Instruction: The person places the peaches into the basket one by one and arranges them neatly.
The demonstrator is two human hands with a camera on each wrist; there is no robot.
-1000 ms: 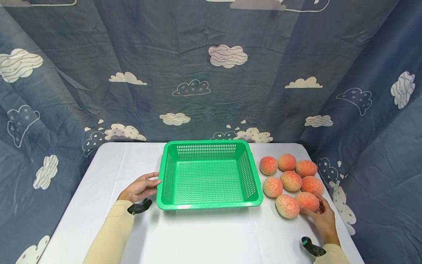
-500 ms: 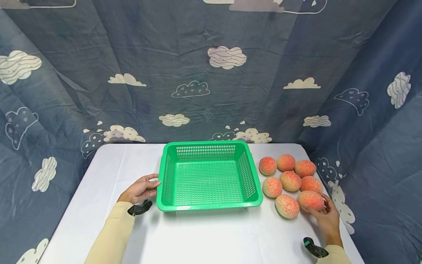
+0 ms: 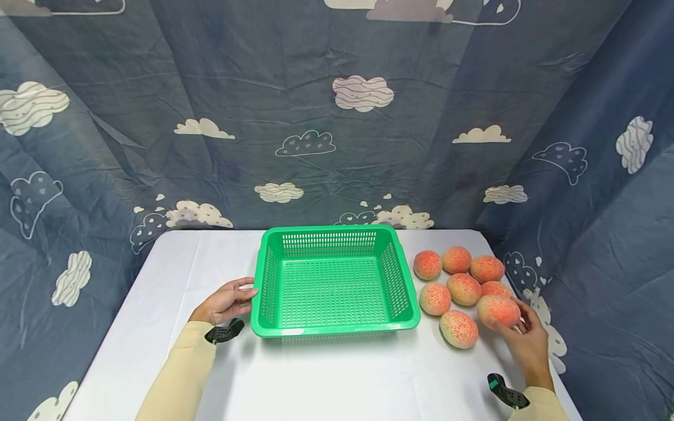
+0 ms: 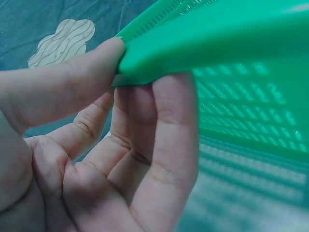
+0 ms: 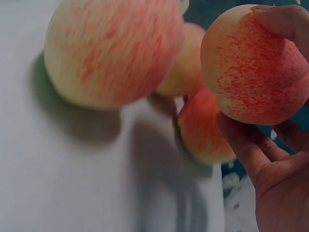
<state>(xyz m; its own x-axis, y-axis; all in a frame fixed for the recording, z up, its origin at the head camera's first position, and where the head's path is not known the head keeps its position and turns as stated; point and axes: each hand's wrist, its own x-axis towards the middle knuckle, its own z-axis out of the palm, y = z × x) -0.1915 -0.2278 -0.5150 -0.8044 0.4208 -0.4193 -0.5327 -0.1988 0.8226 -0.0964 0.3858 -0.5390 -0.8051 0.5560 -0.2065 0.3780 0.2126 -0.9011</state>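
A green plastic basket (image 3: 337,331) with slotted walls stands mid-table. My left hand (image 3: 223,303) pinches its left rim; in the left wrist view the thumb presses on top of the rim (image 4: 203,43) and fingers curl beneath. At the right, my right hand (image 3: 526,339) grips a red-and-yellow peach (image 3: 498,310) between thumb and fingers. The right wrist view has this peach (image 5: 251,67) raised off the table, with thumb over it and fingers under. Several other peaches lie close by, the nearest one (image 3: 459,329) just left of the held one.
A white cloth covers the table (image 3: 337,380). Dark blue curtains (image 3: 305,99) with cloud prints hang behind and along both sides. More peaches (image 3: 457,259) lie toward the back right, between the basket and the table's right edge.
My right hand has lifted the peach from the table and shifted it slightly right and up, away from the nearest peach. The left hand and basket stay in place.
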